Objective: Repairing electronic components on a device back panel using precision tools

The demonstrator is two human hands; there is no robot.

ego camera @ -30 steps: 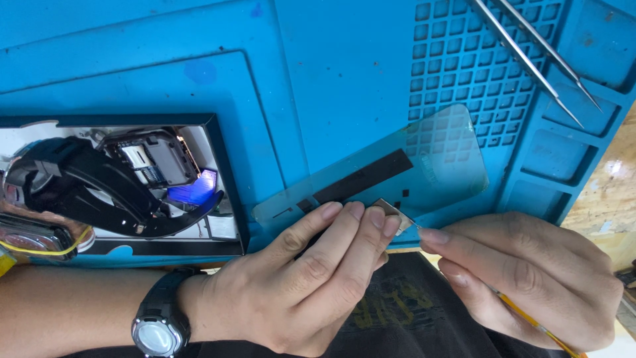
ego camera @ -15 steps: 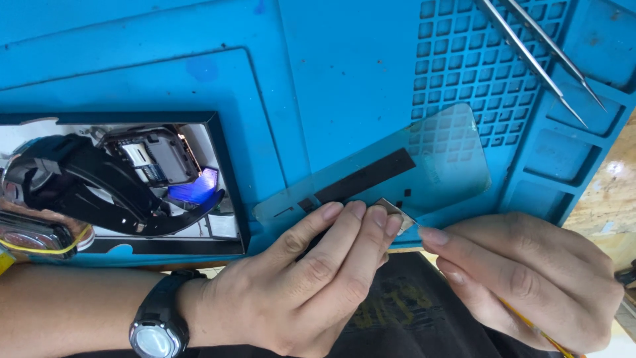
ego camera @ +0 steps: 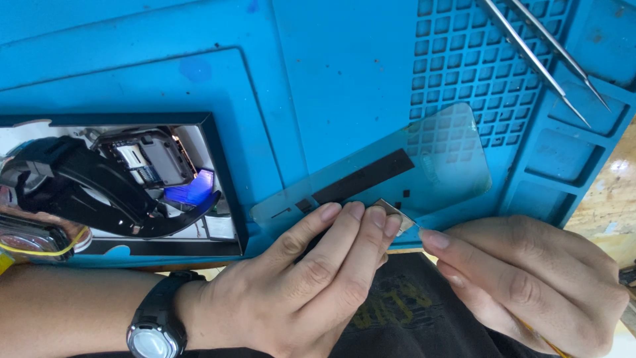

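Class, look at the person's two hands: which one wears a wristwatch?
The left hand: a black wristwatch sits on its wrist. The right hand shows no watch.

The left hand [ego camera: 311,278] covers most of the small metal piece [ego camera: 392,211]; the tweezers [ego camera: 540,56] run off the top edge.

A blue silicone repair mat [ego camera: 344,73] covers the counter, with a grid of small square pockets [ego camera: 464,59] at its right. Metal tweezers [ego camera: 543,56] lie across its upper right corner. An opened device [ego camera: 119,182] with exposed parts rests at the left.
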